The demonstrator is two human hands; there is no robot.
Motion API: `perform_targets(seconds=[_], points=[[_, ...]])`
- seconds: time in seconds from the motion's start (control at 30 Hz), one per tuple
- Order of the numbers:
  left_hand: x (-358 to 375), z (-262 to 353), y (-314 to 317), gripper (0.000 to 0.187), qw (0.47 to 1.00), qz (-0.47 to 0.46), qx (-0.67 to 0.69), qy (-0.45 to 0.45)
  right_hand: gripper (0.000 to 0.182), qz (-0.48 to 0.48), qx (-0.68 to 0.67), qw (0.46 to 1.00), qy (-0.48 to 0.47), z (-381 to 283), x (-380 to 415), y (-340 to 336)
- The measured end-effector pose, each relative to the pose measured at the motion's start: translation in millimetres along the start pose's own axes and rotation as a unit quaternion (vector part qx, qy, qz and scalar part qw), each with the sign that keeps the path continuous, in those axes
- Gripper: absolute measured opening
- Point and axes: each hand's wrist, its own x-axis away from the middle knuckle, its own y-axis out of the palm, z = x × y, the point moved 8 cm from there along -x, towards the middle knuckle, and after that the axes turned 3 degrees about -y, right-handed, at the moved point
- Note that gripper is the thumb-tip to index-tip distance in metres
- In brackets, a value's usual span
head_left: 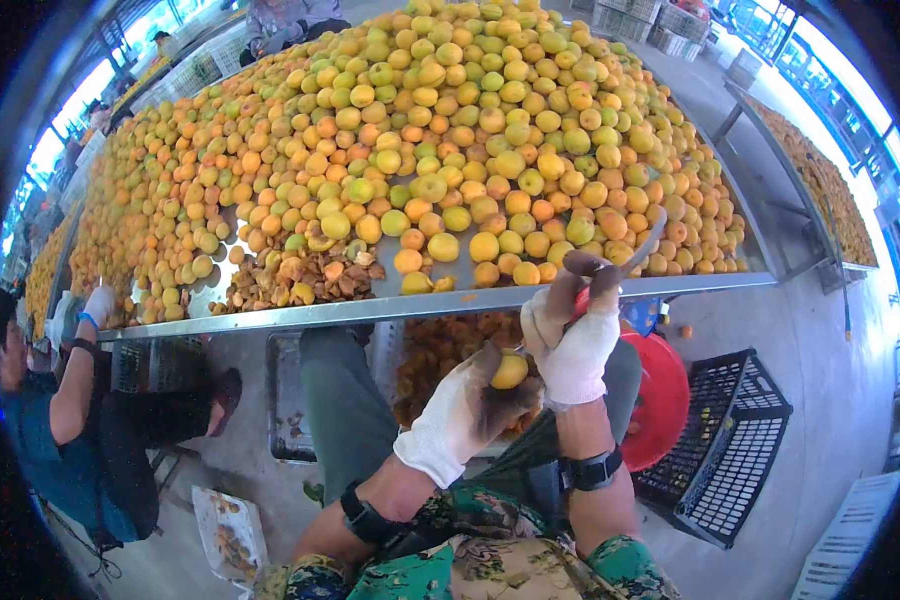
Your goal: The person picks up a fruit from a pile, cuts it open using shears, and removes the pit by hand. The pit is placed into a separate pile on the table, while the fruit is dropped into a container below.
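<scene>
My left hand [460, 408], in a white glove with dark-stained fingers, is closed around a yellow apricot [510, 371] above my lap. Just to its right, my right hand [575, 345], gloved the same way, grips a small knife [650, 243]. The knife's blade points up and away to the right, over the table edge, apart from the held apricot. Its handle is mostly hidden by my fingers. Below my hands, between my knees, lies a mass of brownish-orange cut fruit [448, 350]. In front rises a big pile of apricots [450, 130] on a metal table [430, 308].
Brown fruit scraps [305, 282] lie near the table edge. A red basin [660, 405] and black crates [745, 450] stand at my right. At left sit a metal tray [282, 400], a white box [228, 530] and a co-worker [80, 430]. Another fruit table [810, 165] stands far right.
</scene>
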Motion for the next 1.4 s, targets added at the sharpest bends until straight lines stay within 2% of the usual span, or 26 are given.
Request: perform_targets(seconds=[0.1, 0.17, 0.2, 0.27, 0.3, 0.33, 0.37, 0.5, 0.53, 0.57, 0.6, 0.67, 0.73, 0.77, 0.8, 0.87, 0.9, 0.93, 1.0, 1.03, 1.07, 1.1, 1.23, 1.3, 1.33, 1.4], points=[[3, 2, -4, 0.046, 0.997, 0.011, -0.082, -0.009, 0.04, -0.048, 0.063, 0.997, -0.01, 2, 3, 5], [3, 16, 5, 0.038, 0.893, -0.054, -0.421, 0.153, 0.041, -0.019, 0.115, 0.993, -0.034, 8, 10, 3], [1, 17, -1, 0.038, 0.893, -0.053, -0.42, 0.153, 0.041, 0.009, 0.166, 0.985, -0.056, 7, 15, -2], [0, 23, 0, 0.046, 0.779, -0.04, -0.592, 0.202, 0.045, 0.014, 0.153, 0.987, -0.042, 7, 13, -7], [3, 27, 7, 0.046, 0.778, -0.04, -0.593, 0.203, 0.043, 0.058, 0.052, 0.997, 0.006, 13, 12, -15], [4, 29, 9, 0.046, 0.882, -0.028, -0.452, 0.132, 0.041, 0.101, -0.05, 0.992, 0.058, 20, 12, -23], [4, 26, 8, 0.046, 0.954, -0.017, -0.295, 0.057, 0.036, 0.038, -0.054, 0.996, 0.067, 18, 6, -18], [0, 32, 8, 0.047, 0.969, -0.005, -0.245, 0.023, 0.039, -0.023, -0.037, 0.991, 0.125, 12, 1, 4], [1, 48, 14, 0.05, 0.837, -0.003, -0.514, 0.186, 0.039, -0.025, -0.036, 0.991, 0.126, 15, 1, 2], [8, 51, 31, 0.054, 0.607, 0.002, -0.723, 0.33, 0.037, -0.008, 0.014, 0.994, 0.111, 17, -1, -3], [7, 51, 34, 0.054, 0.606, 0.004, -0.723, 0.332, 0.035, 0.008, 0.064, 0.993, 0.095, 19, -2, -5], [-5, 55, 18, 0.062, 0.646, 0.108, -0.719, 0.23, 0.03, -0.018, 0.066, 0.995, 0.073, 20, 5, 7], [-12, 58, 15, 0.063, 0.653, 0.11, -0.719, 0.212, 0.026, 0.003, 0.094, 0.993, 0.074, 23, 8, 5], [-27, 57, -9, 0.061, 0.818, 0.111, -0.54, 0.166, 0.023, 0.052, 0.133, 0.985, 0.093, 20, 7, -1], [-35, 49, -26, 0.059, 0.933, 0.105, -0.328, 0.107, 0.023, 0.052, 0.132, 0.985, 0.094, 25, 4, -10], [-32, 51, -25, 0.058, 0.943, 0.085, -0.291, 0.137, 0.021, -0.082, 0.462, 0.883, 0.017, 39, -10, -30], [-29, 54, -21, 0.057, 0.951, 0.063, -0.253, 0.167, 0.02, -0.086, 0.478, 0.874, -0.023, 34, -14, -23], [-28, 53, -20, 0.057, 0.951, 0.063, -0.252, 0.165, 0.02, -0.085, 0.478, 0.874, -0.022, 28, -12, -21], [-16, 57, -5, 0.059, 0.928, 0.016, -0.298, 0.222, 0.02, 0.029, 0.17, 0.984, 0.032, 7, -3, -20], [-9, 58, 2, 0.059, 0.929, 0.016, -0.298, 0.219, 0.021, 0.055, 0.137, 0.989, 0.027, 1, -1, -12], [-2, 61, 13, 0.06, 0.837, 0.065, -0.499, 0.214, 0.021, 0.058, 0.138, 0.988, 0.025, -1, 1, -3], [0, 62, 21, 0.06, 0.702, 0.109, -0.674, 0.201, 0.022, 0.064, 0.139, 0.988, -0.008, -6, 2, 6], [-24, 44, -11, 0.047, 0.738, 0.028, -0.603, 0.301, 0.024, 0.074, 0.218, 0.971, -0.067, -9, 2, 18], [-39, 43, -30, 0.044, 0.832, 0.018, -0.469, 0.296, 0.022, 0.08, 0.267, 0.956, -0.089, -10, 5, 17], [-36, 38, -26, 0.044, 0.833, 0.018, -0.467, 0.297, 0.022, 0.078, 0.268, 0.956, -0.088, -7, 5, 18], [-25, 34, -24, 0.036, 0.908, 0.046, -0.304, 0.285, 0.02, 0.085, 0.271, 0.954, -0.092, -3, 7, 20]])
